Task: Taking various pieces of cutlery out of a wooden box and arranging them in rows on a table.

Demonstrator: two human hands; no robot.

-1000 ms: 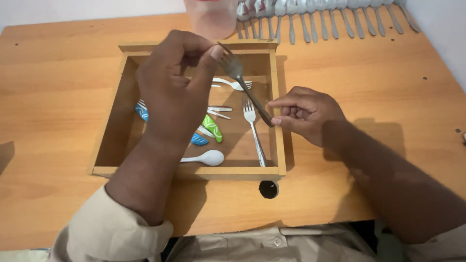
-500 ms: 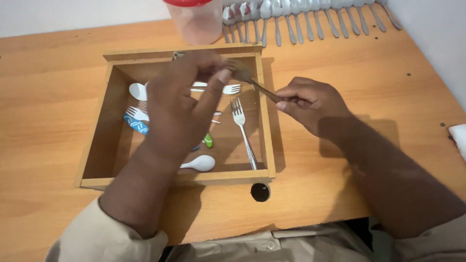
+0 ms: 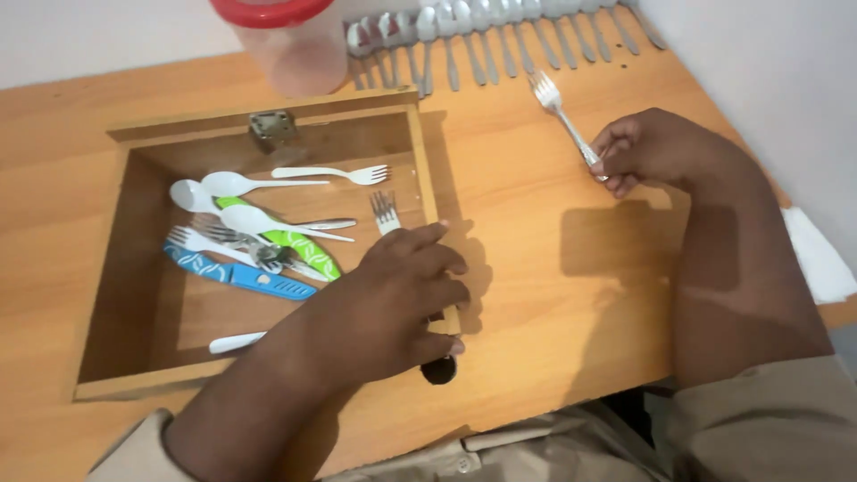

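My right hand pinches the handle of a metal fork, held over the table at the right, tines pointing to the back. My left hand rests on the right wall of an open wooden box, fingers curled over the rim, covering most of another metal fork inside. The box also holds white plastic spoons, a white plastic fork, a green-handled utensil and a blue-handled fork.
A row of several metal spoons lies along the table's back edge. A clear plastic jar with a red lid stands behind the box. A round hole is in the table near the front edge. White cloth lies at the right.
My right hand carried the metal fork from above the box out to the right and back. My left hand let go of its tines and dropped onto the box's right wall.
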